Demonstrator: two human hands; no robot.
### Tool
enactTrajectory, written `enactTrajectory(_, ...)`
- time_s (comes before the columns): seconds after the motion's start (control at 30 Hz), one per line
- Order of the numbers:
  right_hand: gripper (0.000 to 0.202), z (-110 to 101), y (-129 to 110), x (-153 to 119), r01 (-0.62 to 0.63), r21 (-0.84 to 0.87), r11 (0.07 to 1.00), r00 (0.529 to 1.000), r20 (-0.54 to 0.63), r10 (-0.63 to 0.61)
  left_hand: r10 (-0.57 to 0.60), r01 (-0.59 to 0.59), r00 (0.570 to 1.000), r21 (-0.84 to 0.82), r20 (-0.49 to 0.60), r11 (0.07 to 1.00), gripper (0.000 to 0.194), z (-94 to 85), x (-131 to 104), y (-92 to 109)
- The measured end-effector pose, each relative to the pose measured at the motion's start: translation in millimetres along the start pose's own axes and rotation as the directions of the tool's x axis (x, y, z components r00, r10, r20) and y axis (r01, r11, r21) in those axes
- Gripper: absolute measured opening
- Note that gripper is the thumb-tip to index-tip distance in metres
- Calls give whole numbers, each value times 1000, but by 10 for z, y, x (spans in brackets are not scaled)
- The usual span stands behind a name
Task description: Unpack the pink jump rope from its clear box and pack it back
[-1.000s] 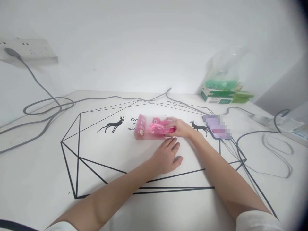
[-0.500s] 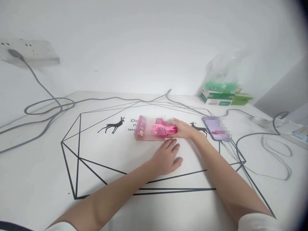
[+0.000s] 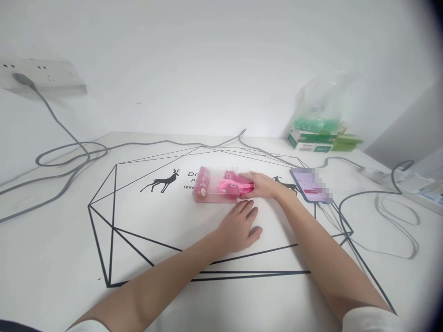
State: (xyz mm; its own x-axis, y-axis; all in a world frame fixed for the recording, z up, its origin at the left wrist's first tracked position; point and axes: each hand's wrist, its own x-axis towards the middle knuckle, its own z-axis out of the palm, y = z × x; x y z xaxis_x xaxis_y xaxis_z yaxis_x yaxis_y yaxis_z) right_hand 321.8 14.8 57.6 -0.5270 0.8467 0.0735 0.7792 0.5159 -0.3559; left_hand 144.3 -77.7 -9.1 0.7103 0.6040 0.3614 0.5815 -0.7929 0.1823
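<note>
A clear plastic box (image 3: 221, 197) with a pink left end panel lies on the white table. Inside it, at the right end, is a bright pink item with round eye-like spots (image 3: 232, 190); I cannot tell its exact kind. My right hand (image 3: 261, 185) closes around the right end of this pink item at the box's right end. Part of the item is hidden by my fingers. My left hand (image 3: 238, 227) rests palm down in front of the box, fingers spread and holding nothing. Its fingertips are close to the box's front right corner; contact is unclear.
Right of my right hand lies a phone (image 3: 308, 185) with a lit screen. Green-and-white boxes (image 3: 311, 138) with a plastic bag (image 3: 318, 110) on top stand at the back right. A grey cable (image 3: 166, 141) runs along the back, from a wall socket (image 3: 44, 74) at left.
The fingers of my right hand have slid slightly left over the pink item. My left hand and the box stay where they were.
</note>
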Motion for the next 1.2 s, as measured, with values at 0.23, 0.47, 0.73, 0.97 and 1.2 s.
enactTrajectory(0.23,54,-55,44,-25,-28,66,997,997,76,23,4,-4,1000,6,1,1000,52,-6,6,-1)
enactTrajectory(0.47,51,-20,10,30,-79,34,996,994,77,76,8,-8,1000,-2,-11,1000,51,-11,8,7)
enactTrajectory(0.73,72,-84,133,-8,-191,-19,981,973,129,192,4,-4,1000,-2,-7,1000,52,-13,2,7)
enactTrajectory(0.97,79,-63,154,8,-200,-67,977,972,115,207,-3,3,1000,-27,-9,1000,50,-13,-1,8)
enactTrajectory(1.2,76,-71,160,-7,-175,-72,982,978,100,181,-1,1,1000,-20,3,1000,51,-17,-7,2)
